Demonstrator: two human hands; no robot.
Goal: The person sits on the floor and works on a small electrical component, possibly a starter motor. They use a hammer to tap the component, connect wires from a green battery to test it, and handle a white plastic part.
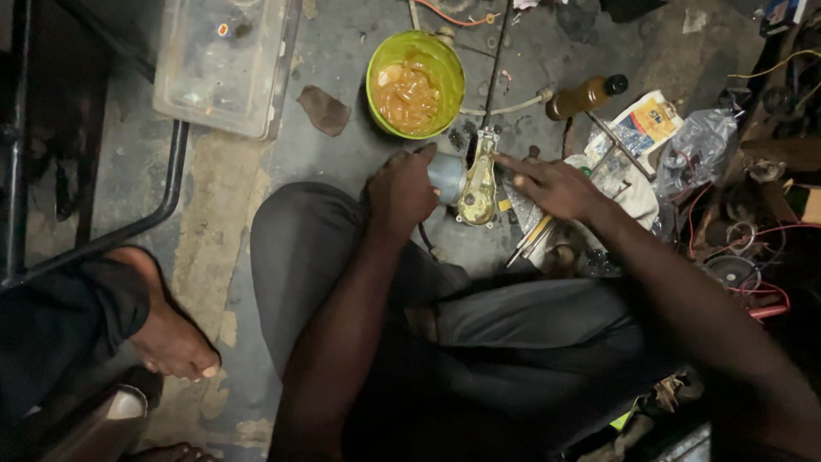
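Observation:
My left hand [400,190] grips a small grey metal cylinder [446,176] joined to a brass-coloured metal part [479,184], holding it just above the floor in front of my knees. My right hand [552,186] reaches in from the right, its index finger stretched out and touching the top of the brass part. A thin black rod or cable [496,64] runs from the part away to the top of the view.
A green bowl [445,60] of orange liquid stands behind the part. To the right lie a brown bottle [586,96], plastic bags [697,145], screwdrivers [530,239] and tangled wires. A clear plastic box [224,64] is at upper left; another person's bare foot [167,329] at left.

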